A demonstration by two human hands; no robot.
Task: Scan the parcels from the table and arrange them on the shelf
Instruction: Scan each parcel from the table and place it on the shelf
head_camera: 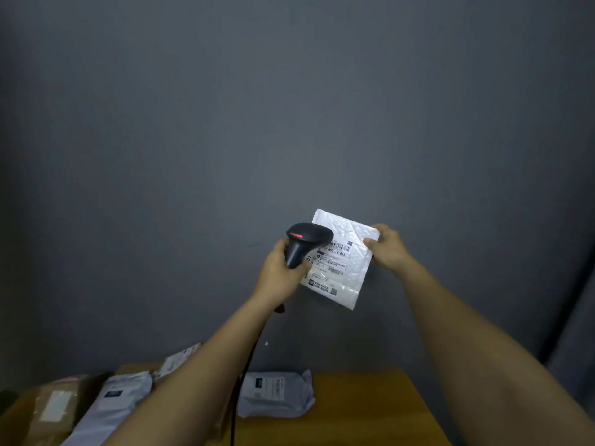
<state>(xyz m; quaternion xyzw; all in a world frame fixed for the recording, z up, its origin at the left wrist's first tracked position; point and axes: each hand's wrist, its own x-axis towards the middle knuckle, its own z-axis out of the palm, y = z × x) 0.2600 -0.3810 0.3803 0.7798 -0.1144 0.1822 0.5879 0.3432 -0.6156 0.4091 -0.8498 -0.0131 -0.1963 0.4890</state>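
Observation:
My right hand (388, 247) pinches the upper right edge of a white bubble mailer (351, 268), held up in front of the grey wall with its printed label facing me. My left hand (278, 272) grips the handle of a black barcode scanner (304, 241). The scanner's head, with a red strip lit on top, points at the mailer's label and covers its upper left corner. The scanner's black cable (240, 381) hangs down past my left forearm to the table.
A wooden table (370, 410) lies below. On it are a grey poly-bag parcel (277, 394) in the middle, a longer grey parcel (112, 407), a brown cardboard box (51, 410) at the left and a small white parcel (178, 358) behind.

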